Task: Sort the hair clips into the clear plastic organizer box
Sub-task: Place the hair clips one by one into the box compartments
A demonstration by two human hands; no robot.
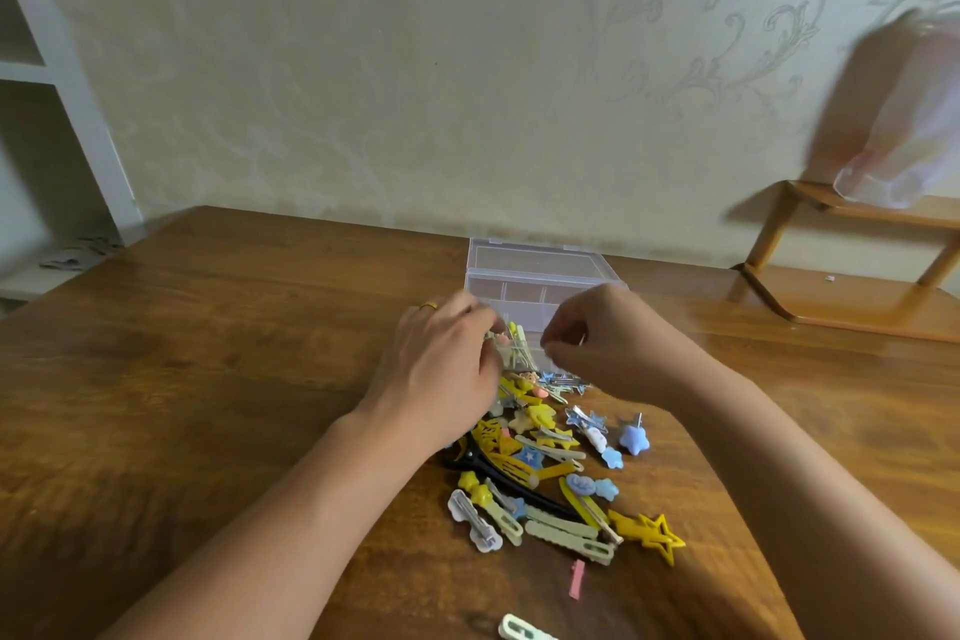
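Note:
The clear plastic organizer box (540, 276) stands open at the table's far middle, its lid tipped back. A heap of hair clips (545, 463) in yellow, blue, pale green and black lies in front of it. My left hand (441, 369), with a ring on one finger, hovers at the box's front left, fingers curled near several pale clips (511, 346) at the box front; blur hides whether it holds any. My right hand (597, 343) is beside it, fingers curled as if pinching something small that I cannot make out.
A pink clip (576, 578) and a pale green clip (522, 629) lie apart near the table's front edge. A yellow star clip (657, 533) sits at the heap's right. A wooden rack (852, 255) and a blurred plastic bag (904, 120) are at the right.

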